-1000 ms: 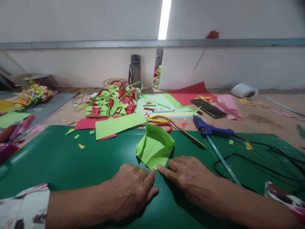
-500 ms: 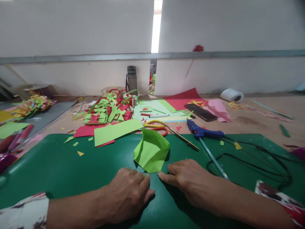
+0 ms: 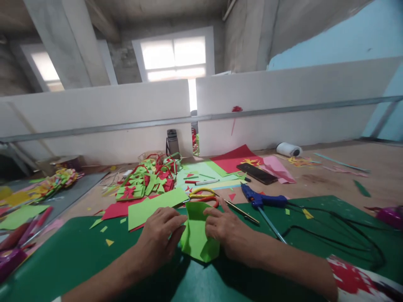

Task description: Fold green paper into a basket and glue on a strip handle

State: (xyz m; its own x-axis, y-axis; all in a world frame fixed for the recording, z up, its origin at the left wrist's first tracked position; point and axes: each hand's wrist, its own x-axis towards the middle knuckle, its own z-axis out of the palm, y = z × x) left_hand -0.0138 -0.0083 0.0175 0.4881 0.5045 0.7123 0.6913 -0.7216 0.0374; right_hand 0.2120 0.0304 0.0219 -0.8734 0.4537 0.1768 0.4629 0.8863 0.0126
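Observation:
A bright green folded paper (image 3: 197, 241), shaped like an open pocket with creased sides, stands on the green mat between my hands. My left hand (image 3: 162, 230) is at its left edge, fingers bent and pinching the side. My right hand (image 3: 226, 230) is wrapped round its right side, with the fingertips over the upper edge and the thumb hidden. Just behind the paper lie scissors with yellow and orange handles (image 3: 203, 193). A flat green paper strip (image 3: 155, 207) rests on red paper to the left.
A blue glue gun (image 3: 262, 199) with a glue stick and black cable lies to the right, near a dark phone (image 3: 256, 173). Small red and green paper bags (image 3: 147, 180) are piled at back left, before a bottle (image 3: 172, 143). Paper scraps dot the green mat (image 3: 103, 260).
Both hands have moved up from the mat at the paper's near edge to its two sides and now grip it. The head view has tilted up, showing windows and ceiling.

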